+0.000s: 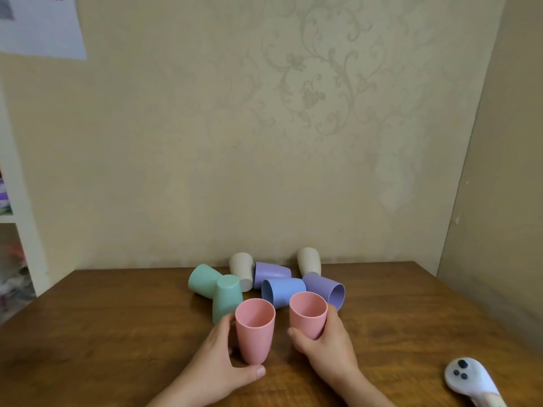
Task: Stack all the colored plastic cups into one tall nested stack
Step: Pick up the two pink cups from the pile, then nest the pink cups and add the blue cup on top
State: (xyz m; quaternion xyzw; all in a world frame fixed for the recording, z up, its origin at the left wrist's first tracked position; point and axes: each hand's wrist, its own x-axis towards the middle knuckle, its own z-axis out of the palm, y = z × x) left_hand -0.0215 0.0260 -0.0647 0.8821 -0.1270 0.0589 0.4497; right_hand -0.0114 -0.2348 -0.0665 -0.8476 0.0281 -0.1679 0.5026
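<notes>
Two pink cups stand upright, mouths up, at the front of the wooden table [117, 333]. My left hand [217, 368] grips the left pink cup [254, 333] near its base. My right hand [329, 345] wraps the right pink cup [308, 315] from the side and below. Behind them lie a blue cup [283, 290] and two purple cups [271, 273] [326, 289] on their sides. Two green cups [202, 279] [226, 298] are at the left, the nearer one mouth down. Two beige cups [241, 268] [308, 261] are at the back by the wall.
A white controller with dark buttons [467, 380] lies at the table's front right. The wallpapered wall [264, 142] rises right behind the cups, with a side wall at the right. White shelving [11, 218] stands left of the table.
</notes>
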